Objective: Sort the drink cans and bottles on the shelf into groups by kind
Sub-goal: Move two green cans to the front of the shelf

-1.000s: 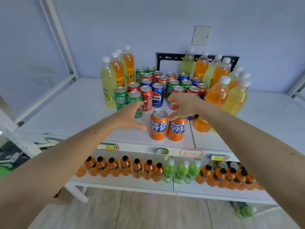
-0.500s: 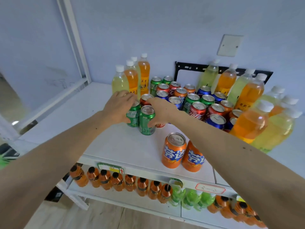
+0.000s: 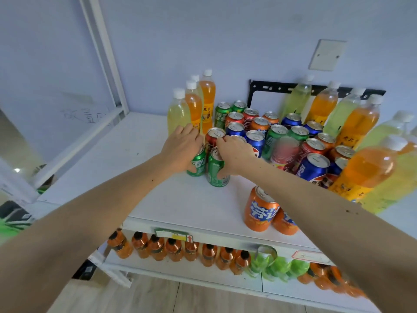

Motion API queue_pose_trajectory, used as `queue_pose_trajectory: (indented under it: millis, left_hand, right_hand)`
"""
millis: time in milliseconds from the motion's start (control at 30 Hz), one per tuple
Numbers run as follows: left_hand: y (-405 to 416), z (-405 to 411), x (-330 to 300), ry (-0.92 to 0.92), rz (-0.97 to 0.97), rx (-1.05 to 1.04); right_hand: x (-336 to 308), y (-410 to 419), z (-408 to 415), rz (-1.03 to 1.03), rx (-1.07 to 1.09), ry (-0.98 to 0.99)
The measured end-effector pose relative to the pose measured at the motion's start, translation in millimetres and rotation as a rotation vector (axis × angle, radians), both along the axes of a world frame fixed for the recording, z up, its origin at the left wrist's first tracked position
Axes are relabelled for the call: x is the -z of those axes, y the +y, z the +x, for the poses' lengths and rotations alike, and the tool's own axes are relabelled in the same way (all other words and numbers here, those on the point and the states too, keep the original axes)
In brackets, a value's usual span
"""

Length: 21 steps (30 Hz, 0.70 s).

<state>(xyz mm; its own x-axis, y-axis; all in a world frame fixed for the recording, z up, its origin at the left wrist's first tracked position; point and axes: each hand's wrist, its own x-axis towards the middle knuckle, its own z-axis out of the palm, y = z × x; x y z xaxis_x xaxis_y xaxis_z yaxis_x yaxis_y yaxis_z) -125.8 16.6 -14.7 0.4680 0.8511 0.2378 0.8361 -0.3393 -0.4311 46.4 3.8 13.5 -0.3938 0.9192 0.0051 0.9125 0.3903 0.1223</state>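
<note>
- Gripping one green can each, the left hand (image 3: pixel 180 152) wraps the left green can (image 3: pixel 196 167) and the right hand (image 3: pixel 234 154) wraps the right green can (image 3: pixel 216 169), both at the cluster's near left edge.
- Lift both straight up (the red can (image 3: pixel 214 137) crowds just behind), then park them together on bare shelf (image 3: pixel 112 163) apart from the orange cans (image 3: pixel 261 210).

The white shelf top (image 3: pixel 176 199) lies bare to the left and along its near edge. Two orange cans (image 3: pixel 261 208) stand near right. Packed cans (image 3: pixel 279 132) block the far middle, flanked by tall bottles far left (image 3: pixel 194 107) and right (image 3: pixel 361 172).
</note>
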Motion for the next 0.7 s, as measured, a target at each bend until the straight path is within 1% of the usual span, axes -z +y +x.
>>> queue_pose_trajectory:
  millis: [100,167,333,433,567,633,700]
  left_hand:
    - [-10.7,-3.1,4.3,-0.095,-0.015,0.044]
    - [-18.9,-7.4,5.6,-0.211,-0.086,0.049]
    - [-41.8,-36.4,4.5,-0.709,-0.411,-0.006]
    - [-55.0,-59.9,6.7,-0.904,-0.530,-0.016]
    - [-70.0,-83.5,10.8,-1.076,-0.630,-0.027]
    - [-73.9,-89.2,11.4,-1.107,-0.663,-0.027]
    - [-75.8,-91.1,11.1,-1.096,-0.687,-0.005]
  right_hand:
    - [2.3,-8.2,-4.5,-0.019,0.030,0.035]
    - [3.0,-13.4,-6.4,-0.051,0.047,0.088]
    - [9.9,-29.7,-11.3,-0.139,0.114,0.296]
    - [14.3,-41.4,-18.3,-0.152,0.156,0.376]
    - [20.3,-60.1,-34.7,-0.189,0.188,0.415]
    - [23.6,-68.2,-43.9,-0.184,0.186,0.411]
    - [23.9,-74.3,-51.0,-0.171,0.191,0.413]
